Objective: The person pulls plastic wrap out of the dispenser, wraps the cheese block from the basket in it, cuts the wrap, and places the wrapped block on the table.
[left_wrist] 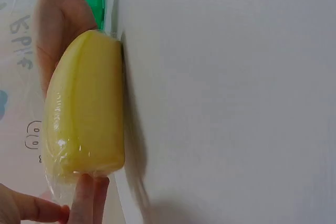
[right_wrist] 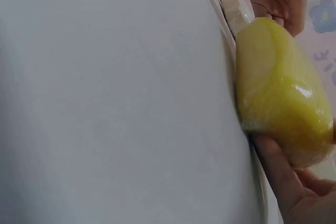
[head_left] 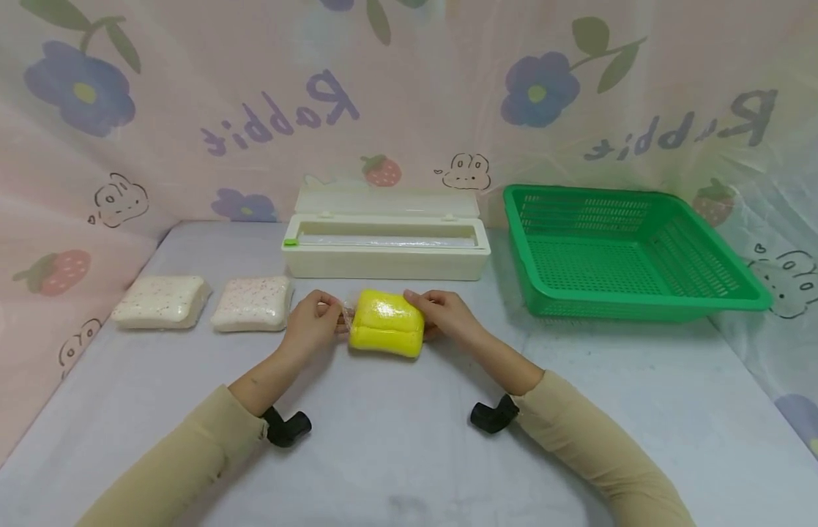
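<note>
A yellow, soft-edged block (head_left: 387, 323) wrapped in clear plastic film lies between both hands, in front of the white film dispenser. My left hand (head_left: 311, 322) pinches loose film at the block's left end between thumb and finger; in the left wrist view other fingers (left_wrist: 83, 200) touch that end. With the thumb on its upper right corner and fingers at the side, my right hand (head_left: 451, 316) grips the other end. In the right wrist view, one finger (right_wrist: 275, 166) reaches under the block's near end. The undersides of some fingers are hidden.
Two white speckled wrapped blocks (head_left: 160, 301) lie at the left. Behind the hands stands the film dispenser (head_left: 385, 262), lid raised, with a green cutter tab. A green plastic basket (head_left: 639, 307) sits at back right. Printed sheeting (head_left: 422, 88) encloses the table.
</note>
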Demonstrator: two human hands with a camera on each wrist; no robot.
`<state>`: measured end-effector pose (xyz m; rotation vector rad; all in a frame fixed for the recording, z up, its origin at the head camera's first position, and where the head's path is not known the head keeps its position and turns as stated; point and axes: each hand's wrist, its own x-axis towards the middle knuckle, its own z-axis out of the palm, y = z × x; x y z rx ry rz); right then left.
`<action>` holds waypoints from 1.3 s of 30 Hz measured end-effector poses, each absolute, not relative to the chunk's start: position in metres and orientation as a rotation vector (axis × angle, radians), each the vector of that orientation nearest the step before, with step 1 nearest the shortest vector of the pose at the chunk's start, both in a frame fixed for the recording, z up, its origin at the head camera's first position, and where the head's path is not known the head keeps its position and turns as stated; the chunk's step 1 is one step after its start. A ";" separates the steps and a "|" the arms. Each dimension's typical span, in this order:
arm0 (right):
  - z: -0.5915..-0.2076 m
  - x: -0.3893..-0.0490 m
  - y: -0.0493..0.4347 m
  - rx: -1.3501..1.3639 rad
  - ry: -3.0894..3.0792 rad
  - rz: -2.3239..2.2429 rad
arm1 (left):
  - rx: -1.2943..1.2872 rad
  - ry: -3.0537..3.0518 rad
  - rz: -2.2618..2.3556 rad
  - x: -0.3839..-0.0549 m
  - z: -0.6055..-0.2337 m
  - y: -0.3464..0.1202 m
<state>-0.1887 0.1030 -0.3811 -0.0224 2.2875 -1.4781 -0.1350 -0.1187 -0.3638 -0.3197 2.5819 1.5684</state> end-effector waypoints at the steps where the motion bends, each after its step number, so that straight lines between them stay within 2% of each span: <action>1: -0.381 -0.190 0.103 -0.022 2.282 -1.473 | -0.343 2.557 1.570 -0.136 -0.364 -0.120; 10: -0.378 -0.193 0.095 -0.003 2.245 -1.455 | -0.420 2.468 1.711 -0.138 -0.364 -0.124; 12: -0.378 -0.193 0.094 -0.001 2.241 -1.464 | -0.358 2.553 1.666 -0.133 -0.363 -0.123; 16: -0.380 -0.194 0.095 -0.004 2.232 -1.481 | -0.062 2.731 1.487 -0.126 -0.362 -0.117; 20: -0.382 -0.195 0.095 -0.024 2.215 -1.494 | 0.120 2.668 1.440 -0.125 -0.363 -0.111; 31: -0.381 -0.196 0.085 -0.055 2.198 -1.530 | 0.033 2.294 1.564 -0.131 -0.369 -0.117; 39: -0.375 -0.198 0.067 0.011 2.090 -1.672 | 0.068 2.387 1.636 -0.134 -0.376 -0.133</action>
